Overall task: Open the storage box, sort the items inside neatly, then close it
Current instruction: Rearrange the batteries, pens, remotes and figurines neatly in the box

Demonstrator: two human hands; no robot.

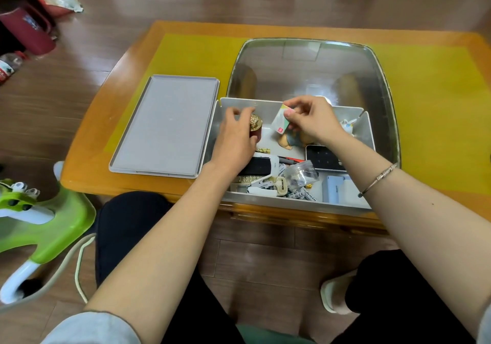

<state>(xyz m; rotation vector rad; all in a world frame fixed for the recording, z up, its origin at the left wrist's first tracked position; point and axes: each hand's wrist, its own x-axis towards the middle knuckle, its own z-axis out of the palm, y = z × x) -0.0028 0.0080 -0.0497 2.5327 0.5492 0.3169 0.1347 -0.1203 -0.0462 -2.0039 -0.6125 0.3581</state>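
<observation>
**Both hands inside the open storage box**

The grey rectangular plastic storage box [288,202] sits on the orange wooden desk [132,59], its long axis running away from the person. Its flat grey lid [164,125] lies just left of the box, parallel to it. Inside the box are a black remote control [261,165], a dark tablet-like device [325,157], a clear bag of small parts [303,175] and loose packets. The left hand [233,139] has its fingers curled round a dark red bottle with a gold cap [255,128], standing upright at the box's far left. The right hand [310,117] pinches a tilted white card [281,120] between thumb and fingers above the box's far end.
</observation>
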